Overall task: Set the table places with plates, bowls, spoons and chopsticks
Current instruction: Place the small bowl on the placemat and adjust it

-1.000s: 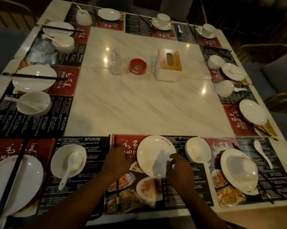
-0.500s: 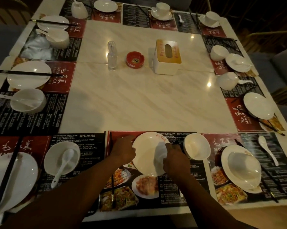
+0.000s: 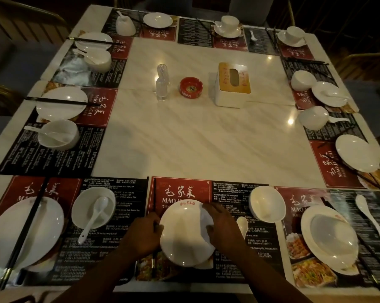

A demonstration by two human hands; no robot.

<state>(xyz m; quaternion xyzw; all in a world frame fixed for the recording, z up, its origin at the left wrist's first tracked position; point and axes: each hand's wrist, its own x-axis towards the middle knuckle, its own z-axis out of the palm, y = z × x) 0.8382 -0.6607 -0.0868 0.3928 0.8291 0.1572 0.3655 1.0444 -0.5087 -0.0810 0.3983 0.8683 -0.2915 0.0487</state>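
Observation:
A white plate [image 3: 182, 237] with red lettering on its far rim lies on the middle placemat [image 3: 180, 189] at the near edge. My left hand [image 3: 144, 235] grips its left rim. My right hand [image 3: 223, 228] is on the right rim, fingers curled over a white tissue [image 3: 206, 218] pressed on the plate. A white spoon [image 3: 242, 224] lies just right of that hand. An empty bowl [image 3: 266, 203] stands beyond it. Dark chopsticks [image 3: 154, 200] run along the mat's left side, partly under my left hand.
Left place: plate [image 3: 1, 241] with chopsticks [image 3: 25, 228] across it, and a bowl with a spoon [image 3: 92, 209]. Right place: upturned bowl on a plate [image 3: 329, 237], with a spoon [image 3: 368, 215]. More settings line the other sides. A tissue box [image 3: 232, 84], a red ashtray [image 3: 191, 87] and a clear bottle [image 3: 162, 82] stand mid-table.
The plate has slid toward me and a little left on the mat. My right hand now has the tissue on the plate, and the spoon beside it has come into view.

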